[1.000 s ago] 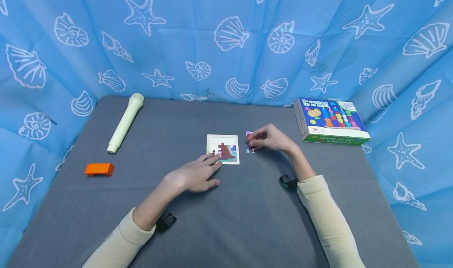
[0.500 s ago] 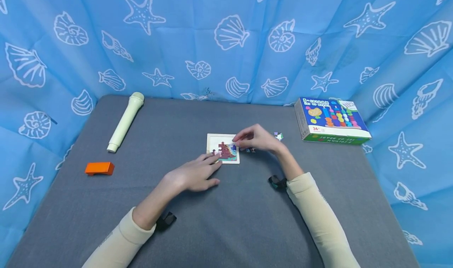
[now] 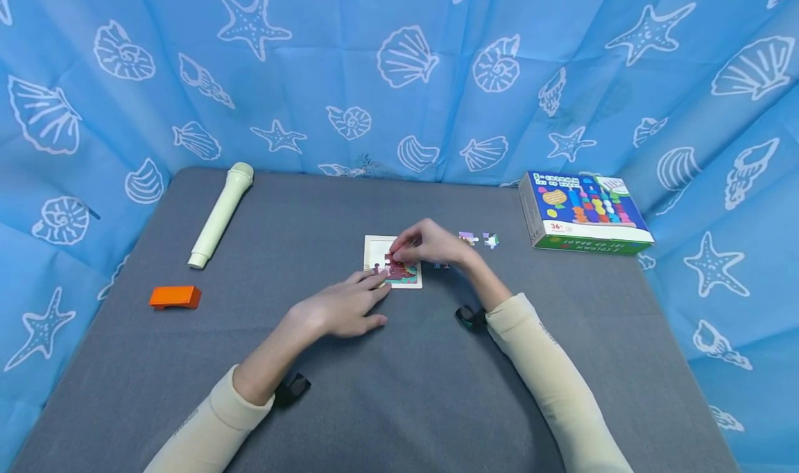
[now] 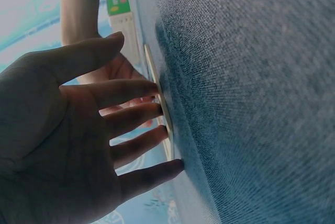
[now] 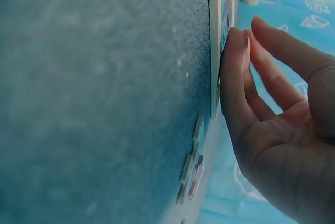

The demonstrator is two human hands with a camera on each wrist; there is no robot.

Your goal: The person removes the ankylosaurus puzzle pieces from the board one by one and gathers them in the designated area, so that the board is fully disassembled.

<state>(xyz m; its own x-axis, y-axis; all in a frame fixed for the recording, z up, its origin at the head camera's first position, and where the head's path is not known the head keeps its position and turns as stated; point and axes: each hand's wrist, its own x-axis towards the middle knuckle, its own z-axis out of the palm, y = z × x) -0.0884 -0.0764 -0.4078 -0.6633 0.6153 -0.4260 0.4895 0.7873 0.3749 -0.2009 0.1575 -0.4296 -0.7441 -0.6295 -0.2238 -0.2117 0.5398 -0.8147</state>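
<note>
A small square jigsaw board (image 3: pixel 374 245) with a pale rim lies mid-table, partly filled with a reddish-brown picture. My left hand (image 3: pixel 346 308) rests with straight, spread fingers at its lower left corner; in the left wrist view the fingertips meet the board's edge (image 4: pixel 153 67). My right hand (image 3: pixel 431 243) bends over the board from the right, thumb and fingers bunched over the picture as they pinch a puzzle piece, mostly hidden by the fingers. In the right wrist view these fingertips are right at the board's face (image 5: pixel 226 20).
Loose puzzle pieces (image 3: pixel 468 238) lie right of the board, some partly behind the right wrist. A bead-set box (image 3: pixel 587 213) stands at the back right. On the left are a pale green toy microphone (image 3: pixel 221 216) and an orange block (image 3: pixel 175 297). A blue shell-print curtain (image 3: pixel 406 112) hangs behind.
My right hand has moved left from the loose pieces to over the board, taking a piece with it. Other loose pieces have come into view behind it. My left hand has stayed put.
</note>
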